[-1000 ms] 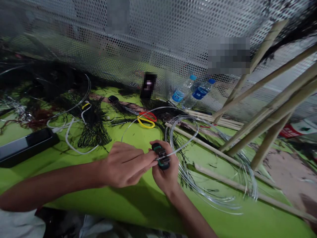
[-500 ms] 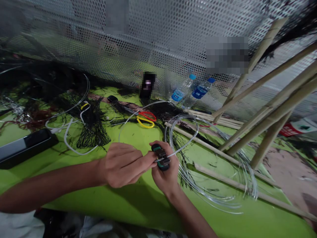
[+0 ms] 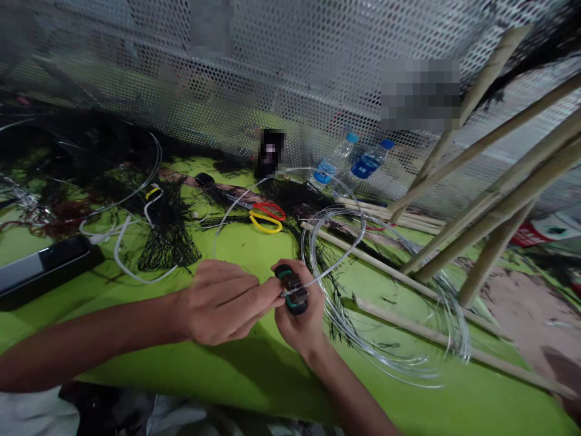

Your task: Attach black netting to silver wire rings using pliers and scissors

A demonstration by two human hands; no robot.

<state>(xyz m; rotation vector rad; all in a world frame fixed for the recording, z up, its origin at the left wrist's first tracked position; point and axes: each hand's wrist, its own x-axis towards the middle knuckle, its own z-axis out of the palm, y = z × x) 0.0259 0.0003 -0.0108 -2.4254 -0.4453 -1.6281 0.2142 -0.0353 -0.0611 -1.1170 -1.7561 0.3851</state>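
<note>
My right hand (image 3: 305, 315) is wrapped around pliers (image 3: 290, 289) with green and black handles and dark jaws. A clear wire (image 3: 330, 266) runs out of the jaws on the right side. On the other side, my left hand (image 3: 227, 303) pinches a short end of wire close against the jaws, its fingertips almost touching the tool. From behind my left hand the wire rises, arcs past the bottles and curves back down to the pliers. Just right of my right hand lies a coil of clear wire (image 3: 336, 309) on the green tabletop (image 3: 254, 387).
Scissors (image 3: 267, 218) with red and yellow handles lie beyond my hands. Two water bottles (image 3: 367, 162) stand near the perforated metal panel (image 3: 299, 79). Wooden poles (image 3: 494, 236) lean at the right. Black netting (image 3: 170, 242) and a dark box (image 3: 49, 266) lie left.
The wire's arc has risen and now crosses in front of the bottles. Both hands stay together at the pliers, with only a slight shift in view.
</note>
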